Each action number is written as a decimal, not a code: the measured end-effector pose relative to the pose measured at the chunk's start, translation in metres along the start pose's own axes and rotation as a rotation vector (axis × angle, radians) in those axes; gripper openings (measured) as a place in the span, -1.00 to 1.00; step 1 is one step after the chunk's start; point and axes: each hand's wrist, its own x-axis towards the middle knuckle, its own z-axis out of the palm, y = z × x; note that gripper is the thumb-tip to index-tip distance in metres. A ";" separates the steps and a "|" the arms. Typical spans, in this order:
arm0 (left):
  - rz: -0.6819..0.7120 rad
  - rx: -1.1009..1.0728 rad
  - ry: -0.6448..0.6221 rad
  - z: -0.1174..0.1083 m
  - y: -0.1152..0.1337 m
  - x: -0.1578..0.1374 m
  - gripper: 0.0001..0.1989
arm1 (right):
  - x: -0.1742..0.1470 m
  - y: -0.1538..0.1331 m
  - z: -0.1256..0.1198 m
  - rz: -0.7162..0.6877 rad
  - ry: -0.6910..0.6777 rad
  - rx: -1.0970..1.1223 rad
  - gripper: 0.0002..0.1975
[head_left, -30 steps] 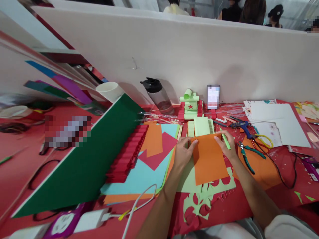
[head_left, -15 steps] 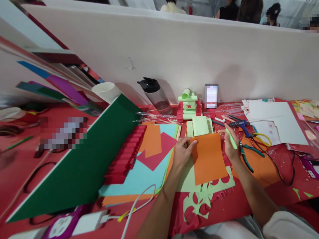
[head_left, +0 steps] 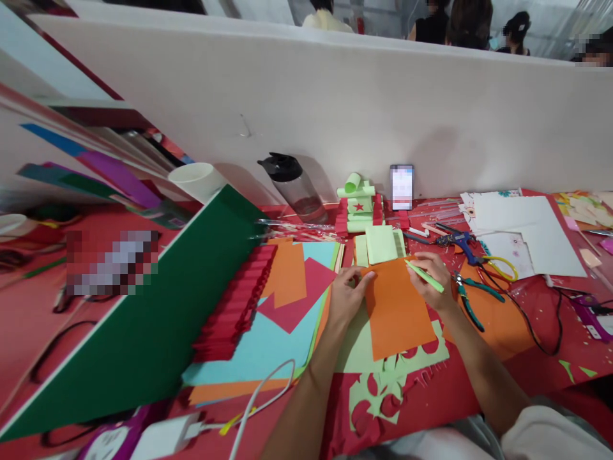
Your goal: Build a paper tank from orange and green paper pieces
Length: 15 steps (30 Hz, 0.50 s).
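A sheet of orange paper (head_left: pixel 398 313) lies in front of me, over pale green paper. My left hand (head_left: pixel 348 291) grips its upper left corner, thumb on top and the other fingers curled at the edge. In my right hand (head_left: pixel 433 281) is a light green pen (head_left: pixel 427 277), held slantwise with its tip at the sheet's upper right edge. Just beyond the sheet is a block of folded pale green paper (head_left: pixel 382 244). Behind it stands a green and red paper model (head_left: pixel 359 206) with a red star.
Teal-handled pliers (head_left: pixel 472 306), yellow-handled scissors (head_left: pixel 507 268) and a blue glue gun (head_left: pixel 463 243) lie to the right. A phone (head_left: pixel 401 186) leans on the white partition. Cut-out green scraps (head_left: pixel 376 399) lie nearest me. Leftward are pleated red paper (head_left: pixel 237 303), a green board (head_left: pixel 129 326) and a bottle (head_left: pixel 295 188).
My right hand has moved left, bringing the pen over the orange sheet's upper right edge. My left hand stays at the corner. The whole view has shifted slightly.
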 end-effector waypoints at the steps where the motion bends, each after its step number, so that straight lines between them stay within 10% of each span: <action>1: 0.001 0.003 -0.001 0.000 0.000 0.000 -0.64 | 0.000 0.000 0.000 -0.006 -0.004 -0.011 -0.92; 15: -0.018 -0.022 -0.002 -0.001 -0.001 -0.001 -0.68 | 0.000 -0.002 -0.001 -0.002 -0.071 -0.026 -0.91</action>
